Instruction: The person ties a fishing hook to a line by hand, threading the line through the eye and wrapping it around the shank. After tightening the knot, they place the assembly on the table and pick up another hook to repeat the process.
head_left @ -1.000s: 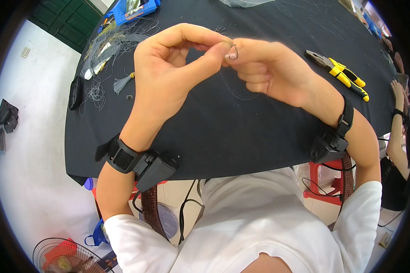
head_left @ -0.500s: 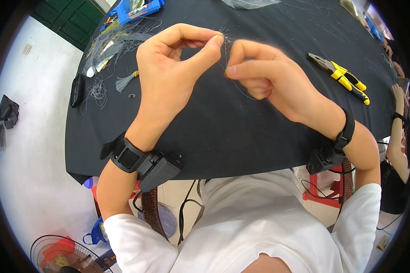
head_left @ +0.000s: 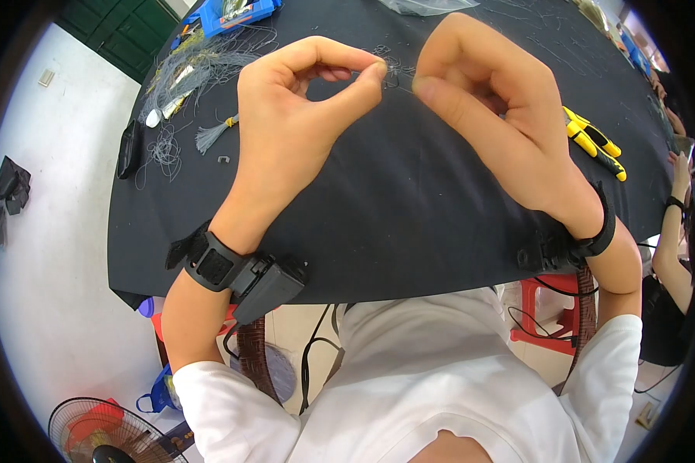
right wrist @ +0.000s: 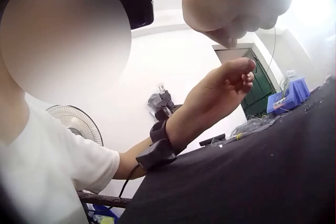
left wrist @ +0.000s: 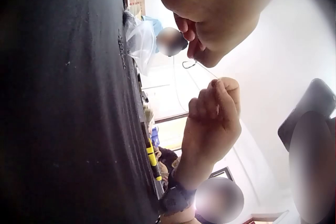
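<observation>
My left hand pinches a small dark fishhook between thumb and forefinger, above the table. The bend of the fishhook sticks out past the fingertips in the left wrist view. Thin fishing line runs from the hook to my right hand, whose thumb and forefinger pinch it a short way to the right. A loose loop of the line hangs below the hands in the left wrist view. The hook's shank is hidden by the left fingers.
Yellow-and-black pliers lie on the black-covered table at right, partly behind my right hand. At left are tangled line, a tied grey bundle and a blue tray. Another person's arm is at far right.
The hands were together at the hook, then parted. My right hand dipped, then rose and swung right, drawing the line sideways. The left hand keeps its pinch almost in place.
</observation>
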Action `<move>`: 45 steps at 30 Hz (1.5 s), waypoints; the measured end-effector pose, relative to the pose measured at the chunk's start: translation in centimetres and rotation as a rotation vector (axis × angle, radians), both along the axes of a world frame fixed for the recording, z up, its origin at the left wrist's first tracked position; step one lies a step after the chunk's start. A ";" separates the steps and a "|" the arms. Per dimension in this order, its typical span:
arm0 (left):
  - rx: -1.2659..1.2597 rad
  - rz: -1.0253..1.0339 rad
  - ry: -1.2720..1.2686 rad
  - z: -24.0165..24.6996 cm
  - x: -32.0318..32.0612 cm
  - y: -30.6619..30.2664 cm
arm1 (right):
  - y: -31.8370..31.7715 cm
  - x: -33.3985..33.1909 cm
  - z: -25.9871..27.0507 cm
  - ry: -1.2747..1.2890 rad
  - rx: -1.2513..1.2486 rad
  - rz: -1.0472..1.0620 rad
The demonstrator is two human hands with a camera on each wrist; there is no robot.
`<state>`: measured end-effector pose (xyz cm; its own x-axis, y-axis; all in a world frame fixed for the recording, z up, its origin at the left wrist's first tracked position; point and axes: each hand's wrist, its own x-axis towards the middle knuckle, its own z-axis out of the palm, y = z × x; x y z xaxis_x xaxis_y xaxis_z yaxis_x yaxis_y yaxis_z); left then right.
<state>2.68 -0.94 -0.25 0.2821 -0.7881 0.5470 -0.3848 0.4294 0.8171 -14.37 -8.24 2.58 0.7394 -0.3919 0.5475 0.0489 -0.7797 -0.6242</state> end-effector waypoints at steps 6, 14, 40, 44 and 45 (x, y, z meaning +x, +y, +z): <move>0.053 -0.093 -0.059 -0.4 0.0 -0.2 | -1.7 0.3 0.0 -0.065 -0.053 0.078; 0.133 -0.208 -0.154 0.1 -0.4 0.3 | -2.6 0.4 0.2 -0.015 0.004 0.057; -0.008 -0.180 0.023 -0.3 0.3 0.2 | -2.2 1.4 -3.3 0.193 1.223 0.355; -0.035 -0.074 0.147 -0.2 -0.1 -0.1 | -1.2 1.3 -2.9 0.108 1.245 0.369; -0.034 -0.058 0.140 -0.2 0.0 -0.2 | -0.8 1.2 -2.8 0.085 1.231 0.369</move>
<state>2.68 -1.12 -0.48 0.3126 -0.7866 0.5324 -0.2418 0.4762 0.8455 -13.13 -9.08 -0.19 0.9260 -0.3689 -0.0805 0.0624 0.3599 -0.9309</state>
